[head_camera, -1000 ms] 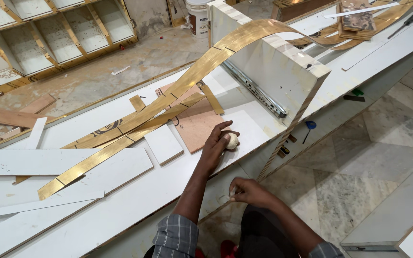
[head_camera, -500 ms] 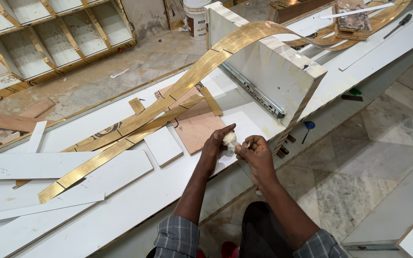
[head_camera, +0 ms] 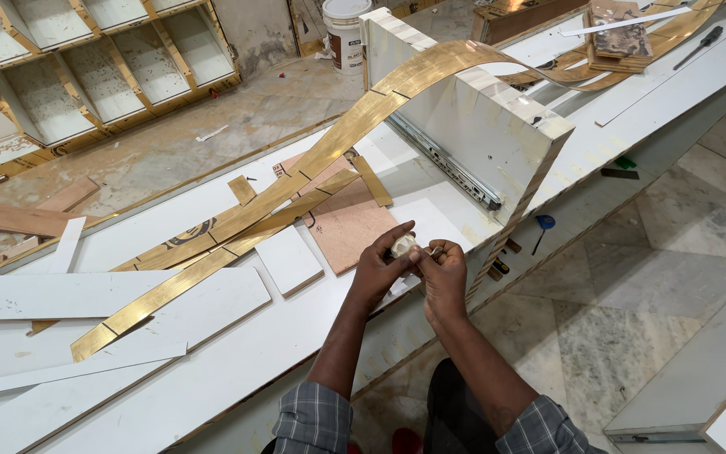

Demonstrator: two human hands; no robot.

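My left hand and my right hand meet over the front edge of a white board. Between their fingertips they hold a small cream-coloured roll, probably tape. Both hands' fingers pinch at it; what the right fingers grip exactly is too small to tell. Just behind the hands lies a brown square panel. A long gold strip runs across the board and arches up over an upright white drawer box.
Small white offcuts lie on the board beside the brown panel. A white bucket stands at the back. Wooden shelf frames lie on the floor at the far left. A screwdriver rests on the far right board. Marble floor on the right.
My right hand came up from below the board's edge and joined my left hand on the small roll. The left hand lifted the roll slightly off the board.
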